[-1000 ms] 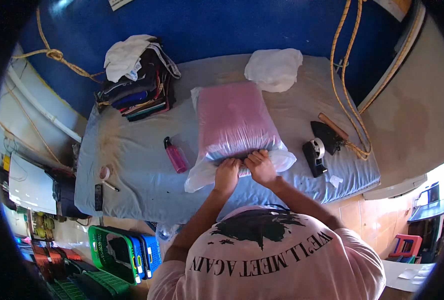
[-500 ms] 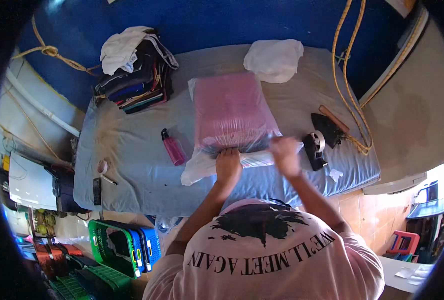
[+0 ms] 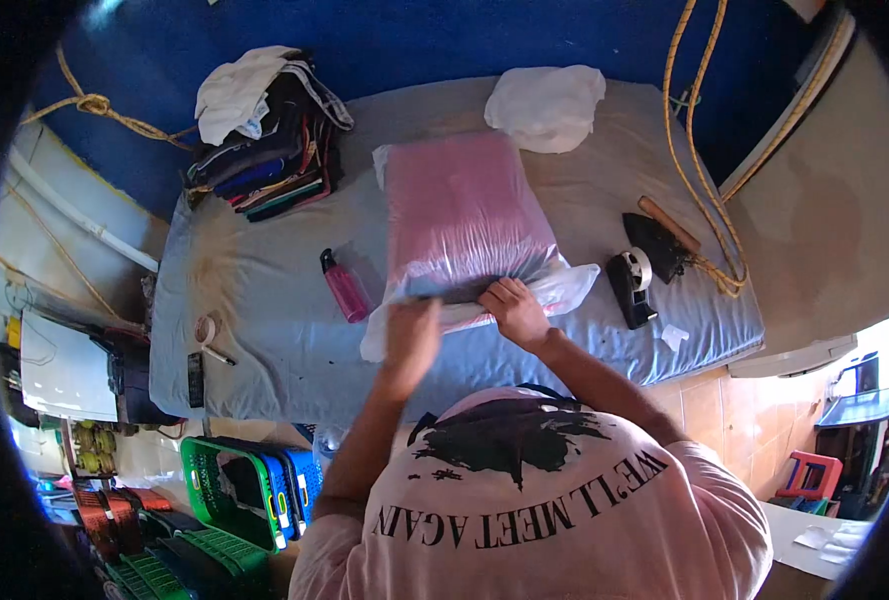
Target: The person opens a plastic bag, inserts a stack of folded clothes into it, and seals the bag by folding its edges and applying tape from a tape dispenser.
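The plump plastic bag (image 3: 463,205) on the cloth-covered tabletop (image 3: 270,300) looks soft, slippery (perhaps hefty too), best supported underneath. The right hand (image 3: 518,312) pinches its near edge; the left hand (image 3: 412,340) blurs, its grip unclear.

From your head, the wide view looks forward and down, close above your shirt (image 3: 525,500), across the bench (image 3: 275,300).

Both hands (image 3: 463,319) touch a plastic-wrapped pink bundle (image 3: 465,205).
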Demonstrator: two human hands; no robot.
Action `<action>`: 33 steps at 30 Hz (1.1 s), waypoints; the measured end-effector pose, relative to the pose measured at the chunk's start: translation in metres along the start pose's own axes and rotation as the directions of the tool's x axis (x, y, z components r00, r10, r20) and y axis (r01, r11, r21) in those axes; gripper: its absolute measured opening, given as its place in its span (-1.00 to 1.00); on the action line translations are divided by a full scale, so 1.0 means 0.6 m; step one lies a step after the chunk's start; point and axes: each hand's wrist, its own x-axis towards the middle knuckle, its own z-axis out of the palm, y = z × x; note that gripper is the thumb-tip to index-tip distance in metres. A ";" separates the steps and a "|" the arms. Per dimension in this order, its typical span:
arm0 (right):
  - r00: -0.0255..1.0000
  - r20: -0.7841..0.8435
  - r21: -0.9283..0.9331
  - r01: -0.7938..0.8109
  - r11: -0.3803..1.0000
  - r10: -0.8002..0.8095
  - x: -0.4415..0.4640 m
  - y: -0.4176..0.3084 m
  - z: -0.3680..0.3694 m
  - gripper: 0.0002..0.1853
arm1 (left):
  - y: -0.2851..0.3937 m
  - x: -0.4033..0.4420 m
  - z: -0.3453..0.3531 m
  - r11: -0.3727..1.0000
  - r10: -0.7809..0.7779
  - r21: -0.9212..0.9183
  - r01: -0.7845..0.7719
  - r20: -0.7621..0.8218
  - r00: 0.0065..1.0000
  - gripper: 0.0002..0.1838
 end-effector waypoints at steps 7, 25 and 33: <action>0.999 -0.040 0.034 -0.024 0.999 0.025 0.005 -0.001 0.009 -0.96 | -0.024 -0.026 -0.075 0.920 -0.273 0.175 0.350 -0.354 0.894 -0.62; 0.995 -0.094 -0.221 -0.057 0.974 0.037 0.002 -0.005 -0.032 -0.84 | 0.055 0.022 0.066 0.998 0.023 0.055 -0.007 -0.295 0.955 -0.88; 0.456 -0.447 -0.262 -0.889 0.375 0.770 -0.216 0.182 -0.259 -0.84 | 0.066 0.030 0.061 0.999 0.031 0.046 -0.017 -0.320 0.947 -0.85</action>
